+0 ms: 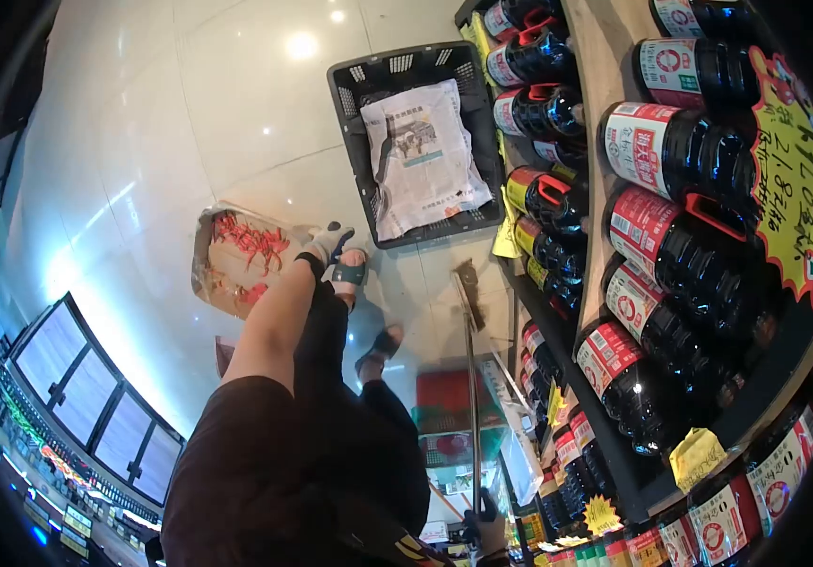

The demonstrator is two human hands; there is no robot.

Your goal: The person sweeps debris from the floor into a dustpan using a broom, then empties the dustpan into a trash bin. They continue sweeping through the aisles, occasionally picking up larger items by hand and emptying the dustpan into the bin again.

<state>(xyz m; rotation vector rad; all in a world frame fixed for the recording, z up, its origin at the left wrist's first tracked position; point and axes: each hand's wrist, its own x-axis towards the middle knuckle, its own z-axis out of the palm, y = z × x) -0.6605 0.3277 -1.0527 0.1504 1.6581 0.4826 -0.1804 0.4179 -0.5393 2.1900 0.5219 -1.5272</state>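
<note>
My left hand (329,244), in a grey and dark glove, reaches down beside the right edge of a shallow cardboard box (227,269). Its fingers look loosely apart, with nothing visible in them. Red dried chilies (253,241) lie inside the box. At the bottom, my right hand (488,525), in a dark glove, is closed around a long metal pole (473,406). The pole runs up to a brown brush-like end (469,288) on the floor. A black crate (359,180) stands above my feet with printed newspaper (421,156) spread inside.
Shelves (600,42) of dark sauce bottles (657,146) fill the right side, with yellow price signs (789,180). A red and green container (454,402) sits near the pole. My sandaled feet (350,269) are on the tiled floor (246,94). Glass-fronted units (90,397) stand at left.
</note>
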